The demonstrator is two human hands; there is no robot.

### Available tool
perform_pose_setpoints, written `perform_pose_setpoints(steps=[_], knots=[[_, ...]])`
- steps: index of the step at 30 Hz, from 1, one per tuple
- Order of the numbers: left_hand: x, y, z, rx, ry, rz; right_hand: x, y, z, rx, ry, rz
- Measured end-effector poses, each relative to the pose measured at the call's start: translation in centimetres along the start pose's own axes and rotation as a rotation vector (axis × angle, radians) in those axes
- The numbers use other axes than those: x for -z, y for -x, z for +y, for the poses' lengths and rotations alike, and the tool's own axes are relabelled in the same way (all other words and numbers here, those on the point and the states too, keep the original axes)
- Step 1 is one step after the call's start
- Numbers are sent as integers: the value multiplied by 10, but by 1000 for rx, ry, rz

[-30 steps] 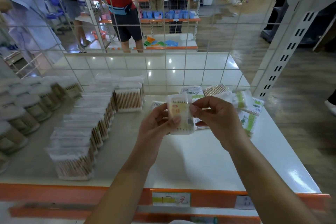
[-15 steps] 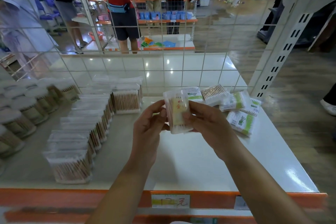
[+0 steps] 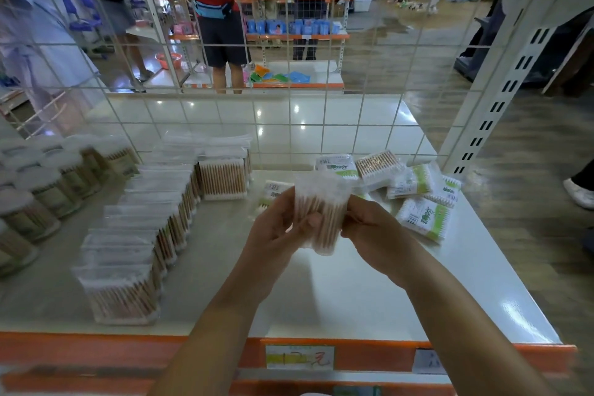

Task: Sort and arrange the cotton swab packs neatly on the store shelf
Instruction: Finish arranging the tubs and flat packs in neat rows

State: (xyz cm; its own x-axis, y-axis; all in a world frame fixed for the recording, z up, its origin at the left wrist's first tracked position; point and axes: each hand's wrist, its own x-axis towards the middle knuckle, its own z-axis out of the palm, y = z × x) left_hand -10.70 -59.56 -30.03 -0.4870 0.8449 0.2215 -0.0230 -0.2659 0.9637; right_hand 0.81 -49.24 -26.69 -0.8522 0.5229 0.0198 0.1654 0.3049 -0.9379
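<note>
Swab pack (image 3: 321, 215) sits upright above the white shelf (image 3: 353, 292); I see my left hand (image 3: 276, 231) and right hand (image 3: 373, 231) both gripping its sides

The print on the clear pack of swabs (image 3: 319, 214) is lost to motion blur. The left hand (image 3: 276, 231) covers the pack's left edge and the right hand (image 3: 373, 235) its right edge, and the right fingertips are behind it. A green-labelled pack (image 3: 273, 191) on the shelf (image 3: 369, 296) is half hidden behind the left hand. At the shelf's left edge the round tubs (image 3: 29, 199) are blurred and cut off. The price tag (image 3: 300, 357) on the front edge is too smeared to read.
</note>
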Motion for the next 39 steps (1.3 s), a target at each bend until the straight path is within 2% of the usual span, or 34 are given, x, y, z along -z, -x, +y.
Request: perform_pose_setpoints(steps=[4, 7, 9, 12, 16, 28, 39], knots=[[-6, 1, -2, -18, -105, 43, 0, 2, -2, 98, 83, 213], [-7, 1, -3, -63, -186, 95, 0, 5, -7, 173, -34, 310], [-6, 1, -1, -87, -273, 112, 4, 9, -12, 213, -57, 278], [-5, 2, 3, -120, -459, 72, 8, 10, -16, 201, 176, 169], [-2, 0, 6, -129, -623, 22, 8, 7, -12, 276, 427, 240], [27, 4, 35, -233, -1185, -15, -6, 8, -19, 333, 500, 370], [93, 20, 85, -252, -1160, 4, -54, -5, -66, 379, 507, 460]])
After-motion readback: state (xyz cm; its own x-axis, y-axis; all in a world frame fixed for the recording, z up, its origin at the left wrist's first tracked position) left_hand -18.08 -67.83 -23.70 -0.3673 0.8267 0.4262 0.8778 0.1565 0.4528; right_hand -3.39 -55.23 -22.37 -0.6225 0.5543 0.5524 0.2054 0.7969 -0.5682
